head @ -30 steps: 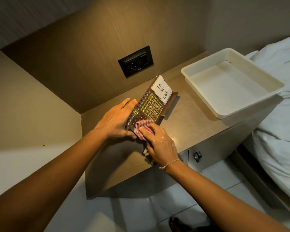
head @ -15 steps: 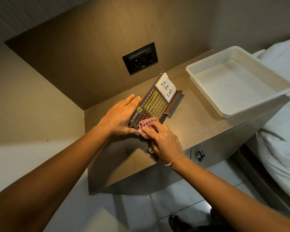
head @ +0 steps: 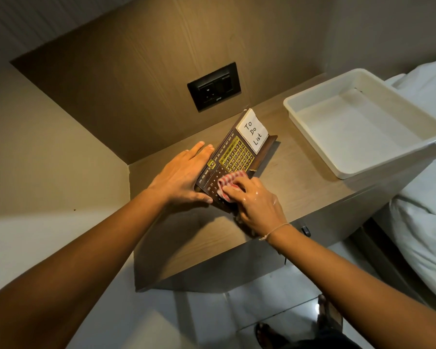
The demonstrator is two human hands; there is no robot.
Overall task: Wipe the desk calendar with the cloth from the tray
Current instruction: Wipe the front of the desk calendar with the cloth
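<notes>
The white bed (head: 423,202) filled the right edge of the view, its bedding bunched against the bedside unit. The wooden tabletop (head: 300,187) ran from the wall toward the viewer, and at its far right end sat the white tray (head: 312,137), its right corner overhanging toward the bed. On the wood-grain wall panel behind sat a black socket plate (head: 214,89). Front and centre on the tabletop stood the desk calendar (head: 237,157), dark brown and tilted back, month names running along its upper edge, a gold-framed grid of dates across the middle, and a white note (head: 252,133) reading "To Do List" propped at its far end. The left hand (head: 181,177) lay flat with fingers spread behind the calendar's near end, the thumb hooked round the near corner, bracing it. The right hand (head: 257,202) was curled over a bunched red-and-white checked cloth (head: 227,183), fingertips pinning it against the lower near part of the calendar face, just beside the numerals 30 and 31. A thin bracelet (head: 275,230) circled the right wrist.
</notes>
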